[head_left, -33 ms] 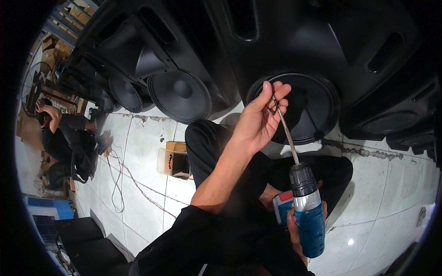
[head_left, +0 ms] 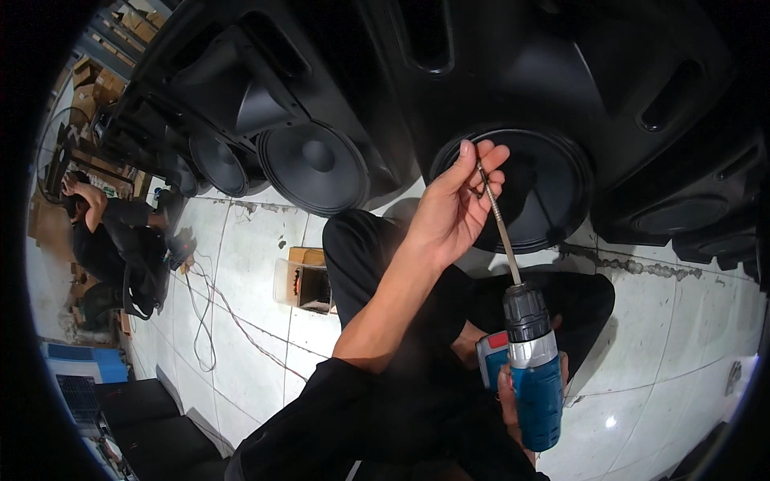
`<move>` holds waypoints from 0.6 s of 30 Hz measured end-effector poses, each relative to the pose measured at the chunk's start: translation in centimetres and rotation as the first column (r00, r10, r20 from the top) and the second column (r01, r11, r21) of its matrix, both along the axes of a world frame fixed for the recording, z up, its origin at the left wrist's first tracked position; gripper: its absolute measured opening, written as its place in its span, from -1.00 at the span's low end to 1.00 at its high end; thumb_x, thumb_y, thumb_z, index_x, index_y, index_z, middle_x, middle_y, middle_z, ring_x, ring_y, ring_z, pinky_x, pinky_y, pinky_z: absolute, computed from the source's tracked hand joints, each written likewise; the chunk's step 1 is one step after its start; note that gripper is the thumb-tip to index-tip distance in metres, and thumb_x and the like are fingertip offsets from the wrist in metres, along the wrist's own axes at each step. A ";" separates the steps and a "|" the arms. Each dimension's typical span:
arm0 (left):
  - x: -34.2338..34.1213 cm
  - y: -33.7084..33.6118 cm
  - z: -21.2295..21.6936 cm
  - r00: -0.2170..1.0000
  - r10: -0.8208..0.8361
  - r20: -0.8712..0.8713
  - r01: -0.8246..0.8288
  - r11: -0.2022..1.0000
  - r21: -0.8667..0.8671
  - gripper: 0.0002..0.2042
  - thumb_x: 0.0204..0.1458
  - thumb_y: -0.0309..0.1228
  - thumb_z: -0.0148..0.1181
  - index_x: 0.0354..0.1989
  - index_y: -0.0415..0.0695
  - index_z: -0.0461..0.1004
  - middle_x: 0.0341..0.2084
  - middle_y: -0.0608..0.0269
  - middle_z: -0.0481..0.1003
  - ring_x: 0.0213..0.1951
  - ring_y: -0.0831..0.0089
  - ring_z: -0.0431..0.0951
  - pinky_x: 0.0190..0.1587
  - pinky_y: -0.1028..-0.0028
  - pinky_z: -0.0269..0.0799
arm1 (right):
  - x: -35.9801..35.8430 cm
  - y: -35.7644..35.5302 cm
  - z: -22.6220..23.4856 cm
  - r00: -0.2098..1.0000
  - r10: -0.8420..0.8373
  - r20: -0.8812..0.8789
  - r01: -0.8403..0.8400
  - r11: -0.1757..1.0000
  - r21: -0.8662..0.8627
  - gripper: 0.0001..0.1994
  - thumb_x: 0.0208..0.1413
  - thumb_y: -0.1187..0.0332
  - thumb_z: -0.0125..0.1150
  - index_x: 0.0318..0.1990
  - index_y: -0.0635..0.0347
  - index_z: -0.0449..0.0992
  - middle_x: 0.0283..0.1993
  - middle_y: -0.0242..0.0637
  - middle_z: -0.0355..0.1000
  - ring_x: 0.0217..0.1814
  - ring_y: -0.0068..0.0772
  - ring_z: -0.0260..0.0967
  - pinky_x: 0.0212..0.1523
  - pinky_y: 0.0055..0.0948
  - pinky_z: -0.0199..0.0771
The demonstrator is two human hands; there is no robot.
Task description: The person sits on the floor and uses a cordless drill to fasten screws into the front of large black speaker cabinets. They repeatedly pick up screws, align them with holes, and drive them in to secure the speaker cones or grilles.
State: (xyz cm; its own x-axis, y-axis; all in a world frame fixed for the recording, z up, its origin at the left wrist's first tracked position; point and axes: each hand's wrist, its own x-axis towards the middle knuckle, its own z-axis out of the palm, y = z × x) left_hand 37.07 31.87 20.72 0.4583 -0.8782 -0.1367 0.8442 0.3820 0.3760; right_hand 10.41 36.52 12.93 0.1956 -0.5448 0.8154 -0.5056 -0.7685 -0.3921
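Observation:
My right hand is wrapped round the grip of a blue and black cordless drill, partly hidden behind it. From the chuck a long metal driver bit points up and away toward my left hand. The thumb and fingers of that hand are curled about the bit's tip, with what look like small dark screws among them. Just beyond the fingers is the round black woofer of a large black speaker cabinet.
More black speakers stand at left and right. An open small box sits beside my left knee on the white tiled floor. Cables trail left toward another person seated among cartons.
The drill has shifted very slightly in my right hand's grip area. Otherwise both hands keep their places.

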 end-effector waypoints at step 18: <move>3.7 -4.8 1.8 0.975 -0.197 0.102 0.209 0.969 -0.128 -0.68 0.31 -0.37 -0.20 0.01 -0.37 0.37 -0.11 -0.06 0.51 -0.30 0.31 0.59 -0.19 0.45 0.59 | 3.3 1.2 0.8 0.885 0.463 0.056 -0.455 0.832 0.318 -0.36 0.09 0.24 0.29 0.25 0.22 0.11 -0.01 -0.04 0.41 -0.18 -0.30 0.53 -0.23 -0.39 0.58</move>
